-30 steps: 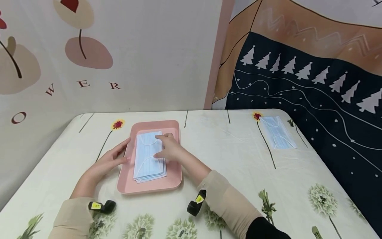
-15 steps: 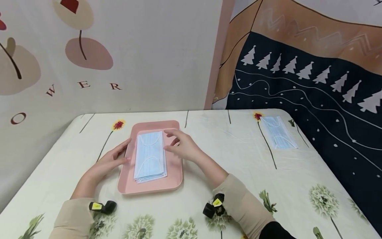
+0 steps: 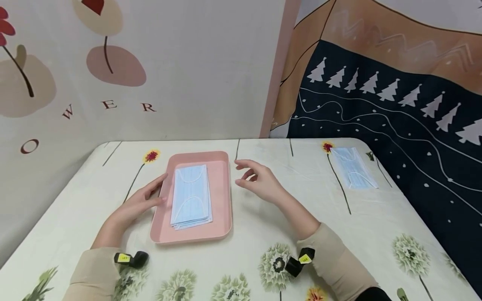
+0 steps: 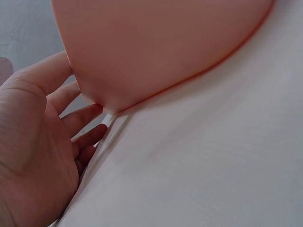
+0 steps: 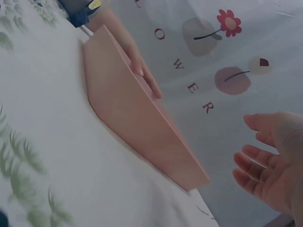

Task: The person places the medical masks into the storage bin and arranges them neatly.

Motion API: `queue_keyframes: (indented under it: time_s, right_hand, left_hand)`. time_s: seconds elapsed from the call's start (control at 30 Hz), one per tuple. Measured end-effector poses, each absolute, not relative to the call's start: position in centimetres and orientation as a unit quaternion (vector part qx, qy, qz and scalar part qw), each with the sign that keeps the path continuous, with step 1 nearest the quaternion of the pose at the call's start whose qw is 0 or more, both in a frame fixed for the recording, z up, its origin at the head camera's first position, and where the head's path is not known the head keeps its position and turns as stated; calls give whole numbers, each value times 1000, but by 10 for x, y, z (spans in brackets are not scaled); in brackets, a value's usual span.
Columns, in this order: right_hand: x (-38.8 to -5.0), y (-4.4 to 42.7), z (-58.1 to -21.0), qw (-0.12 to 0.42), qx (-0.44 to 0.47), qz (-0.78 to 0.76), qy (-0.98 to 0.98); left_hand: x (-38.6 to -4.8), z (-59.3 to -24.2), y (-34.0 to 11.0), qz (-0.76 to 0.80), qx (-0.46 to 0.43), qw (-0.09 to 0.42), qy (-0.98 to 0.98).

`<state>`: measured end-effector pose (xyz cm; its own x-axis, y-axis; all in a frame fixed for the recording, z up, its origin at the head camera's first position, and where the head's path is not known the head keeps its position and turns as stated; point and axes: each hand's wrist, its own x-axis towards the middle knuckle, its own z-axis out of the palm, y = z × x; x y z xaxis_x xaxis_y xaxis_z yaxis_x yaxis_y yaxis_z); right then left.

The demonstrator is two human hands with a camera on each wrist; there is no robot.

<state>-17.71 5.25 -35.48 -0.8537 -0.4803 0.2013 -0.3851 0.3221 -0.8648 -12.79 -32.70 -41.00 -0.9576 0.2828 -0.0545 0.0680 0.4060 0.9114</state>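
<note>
A shallow pink tray [image 3: 222,200] lies on the table with a stack of light blue pleated face masks [image 3: 191,194] in it, white ear loops showing on the top one. My left hand [image 3: 133,209] is at the tray's left side, fingers and thumb spread against the rim; in the left wrist view, fingertips [image 4: 97,109] touch the outer wall. Off the right side of the tray, my right hand [image 3: 261,180] hovers with loosely bent fingers and nothing between them. The right wrist view shows that hand [image 5: 272,165] apart from the tray [image 5: 137,113].
A single blue face mask [image 3: 354,168] lies flat near the table's far right corner. The tablecloth [image 3: 286,175] is white with printed flowers. Behind it rise a pale printed cloth [image 3: 203,75] and a dark one with trees [image 3: 376,108].
My right hand has drawn back from over the mask stack and moved right, past the tray's edge, with nothing in it. My left hand has stayed on the tray's left side.
</note>
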Motion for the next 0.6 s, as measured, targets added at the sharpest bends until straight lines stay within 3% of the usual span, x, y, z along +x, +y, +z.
queue_keyframes:
  time_s: [0.6]
  right_hand:
    - [-189, 147, -362, 25, -207, -500, 840]
  left_hand:
    - [-128, -407, -325, 533, 101, 103, 834]
